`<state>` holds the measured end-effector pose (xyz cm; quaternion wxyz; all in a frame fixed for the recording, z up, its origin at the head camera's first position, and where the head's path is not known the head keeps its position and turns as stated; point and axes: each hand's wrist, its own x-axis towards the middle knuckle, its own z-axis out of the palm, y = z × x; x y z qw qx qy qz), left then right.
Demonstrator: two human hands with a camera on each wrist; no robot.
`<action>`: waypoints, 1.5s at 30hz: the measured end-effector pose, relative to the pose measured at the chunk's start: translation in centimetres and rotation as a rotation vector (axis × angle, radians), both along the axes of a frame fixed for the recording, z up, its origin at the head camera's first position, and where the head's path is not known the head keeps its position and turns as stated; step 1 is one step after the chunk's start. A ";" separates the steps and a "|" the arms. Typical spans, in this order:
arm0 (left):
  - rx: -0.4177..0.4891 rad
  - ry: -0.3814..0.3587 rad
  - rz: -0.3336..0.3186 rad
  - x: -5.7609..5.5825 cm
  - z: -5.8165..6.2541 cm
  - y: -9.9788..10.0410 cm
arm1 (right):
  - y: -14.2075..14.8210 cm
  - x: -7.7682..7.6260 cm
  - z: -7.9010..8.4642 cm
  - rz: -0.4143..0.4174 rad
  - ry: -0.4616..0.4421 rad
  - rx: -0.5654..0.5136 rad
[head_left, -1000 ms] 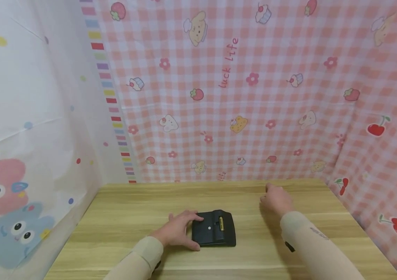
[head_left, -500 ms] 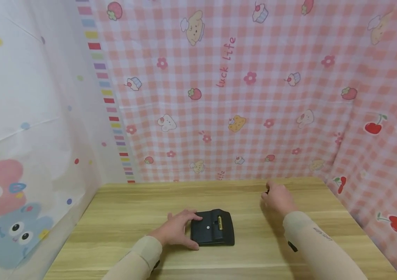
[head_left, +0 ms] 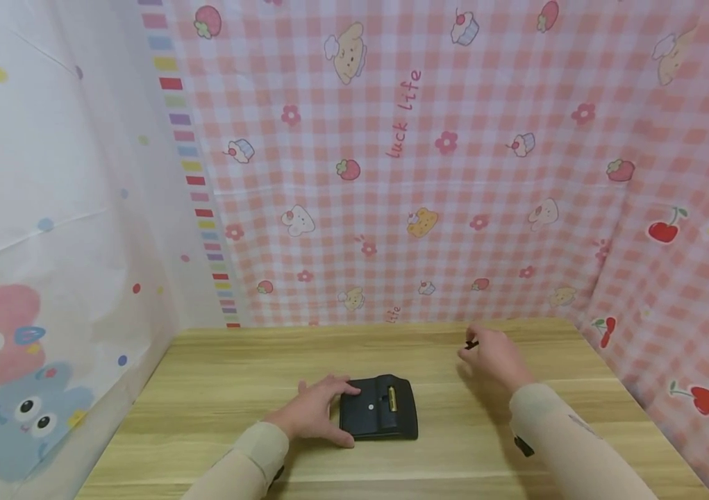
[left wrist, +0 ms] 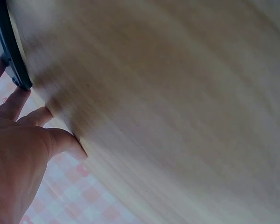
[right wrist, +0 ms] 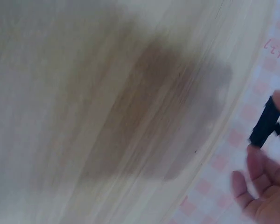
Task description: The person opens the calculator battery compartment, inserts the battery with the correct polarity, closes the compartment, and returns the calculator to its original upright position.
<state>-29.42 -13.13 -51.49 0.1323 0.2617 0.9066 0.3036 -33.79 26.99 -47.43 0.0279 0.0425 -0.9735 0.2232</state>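
Note:
A flat black device (head_left: 363, 417) lies on the table, its raised ridge holding an uncovered battery slot. One gold-coloured battery (head_left: 392, 399) sits in that slot. My left hand (head_left: 313, 411) holds the device at its left side, thumb by the near corner and fingers at the far one. In the left wrist view, fingertips touch the device's edge (left wrist: 19, 70). Over to the right, above the table, my right hand (head_left: 496, 355) pinches a small black battery cover (right wrist: 266, 122) between thumb and fingers. A little tab sticks out from the cover's side.
The wood-grain table (head_left: 235, 368) runs back to a pink checked cloth (head_left: 329, 257). A white printed cloth (head_left: 79, 208) hangs along the left side. More pink cloth with cherries (head_left: 666, 333) borders the right.
My right hand has shifted slightly left and turned, so the small black cover now shows between its fingers. The left hand and the device stay in place.

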 end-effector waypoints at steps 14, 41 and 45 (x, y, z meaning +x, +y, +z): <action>-0.010 -0.006 0.000 -0.4 -0.5 -0.1 | -0.5 0.5 -0.4 0.067 0.145 -0.064; 0.008 -0.019 0.006 -0.5 -0.9 -0.2 | -2.5 4.3 1.6 0.263 0.209 -0.008; 0.006 -0.014 0.003 -0.4 -0.7 -0.1 | -4.1 5.3 2.0 0.351 0.248 0.034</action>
